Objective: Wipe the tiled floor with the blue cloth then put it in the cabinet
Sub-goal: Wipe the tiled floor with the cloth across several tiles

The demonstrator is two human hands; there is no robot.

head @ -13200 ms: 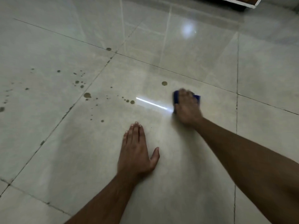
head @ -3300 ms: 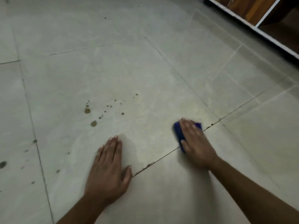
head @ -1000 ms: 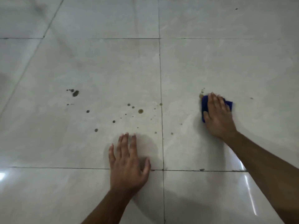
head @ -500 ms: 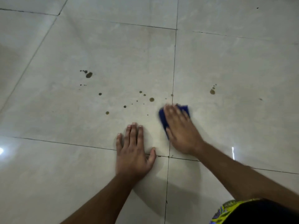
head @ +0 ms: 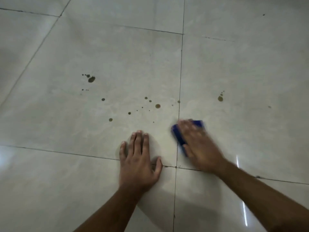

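The blue cloth (head: 177,134) lies flat on the pale tiled floor (head: 117,56), mostly covered by my right hand (head: 199,144), which presses down on it just right of a grout line; the hand is motion-blurred. My left hand (head: 138,158) rests flat on the floor beside it, fingers spread, holding nothing. Several small brown drops (head: 157,106) dot the tile ahead of both hands, with a larger spot (head: 91,79) farther left and another (head: 220,98) to the right. The cabinet is out of view.
Dark grout lines (head: 180,81) cross the glossy floor. Light reflections streak the tile at lower right (head: 245,215) and glow at the left edge (head: 3,158).
My right hand has slid the cloth slightly rightward, from over the grout line onto the right tile. The left hand stays planted. The view has shifted a little.
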